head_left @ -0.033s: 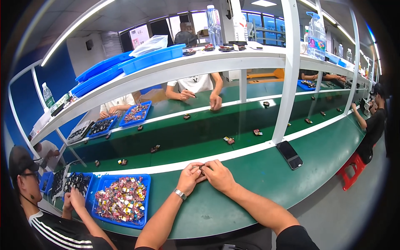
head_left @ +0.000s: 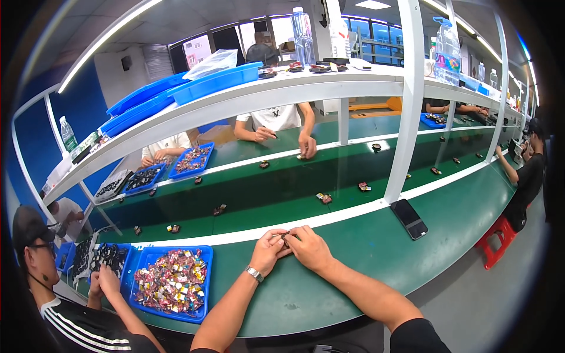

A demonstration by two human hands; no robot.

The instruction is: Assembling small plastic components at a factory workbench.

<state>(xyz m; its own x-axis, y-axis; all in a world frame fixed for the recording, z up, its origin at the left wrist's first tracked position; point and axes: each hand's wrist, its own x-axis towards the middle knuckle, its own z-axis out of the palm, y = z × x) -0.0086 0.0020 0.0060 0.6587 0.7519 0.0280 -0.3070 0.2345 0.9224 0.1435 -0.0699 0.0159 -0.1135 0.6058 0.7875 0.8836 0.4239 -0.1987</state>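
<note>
My left hand [head_left: 268, 252], with a metal-banded watch [head_left: 254, 273] at its wrist, is closed with fingers and thumb pinched together. Against it, my right hand [head_left: 310, 249] is closed too, its fingertips meeting the left ones. Between them the two hands hold a small dark part [head_left: 286, 239], mostly hidden by the fingers, so its kind cannot be made out. Left of my forearms lies a blue tray [head_left: 209, 265] heaped with small red, white and yellow wired pieces [head_left: 170, 281]. A dark phone [head_left: 408, 219] rests on the green bench to the right.
Beyond a white rail [head_left: 235, 237] runs a green belt [head_left: 265, 203] with several small assemblies [head_left: 323, 198] on it. A white post [head_left: 406, 106] and an overhead shelf [head_left: 329, 89] stand ahead. A co-worker [head_left: 44, 270] sits at the left by a tray of black parts [head_left: 112, 257].
Across the belt, a co-worker's hand has shifted slightly, and a small light piece now shows at its fingertips. My own hands look unmoved.
</note>
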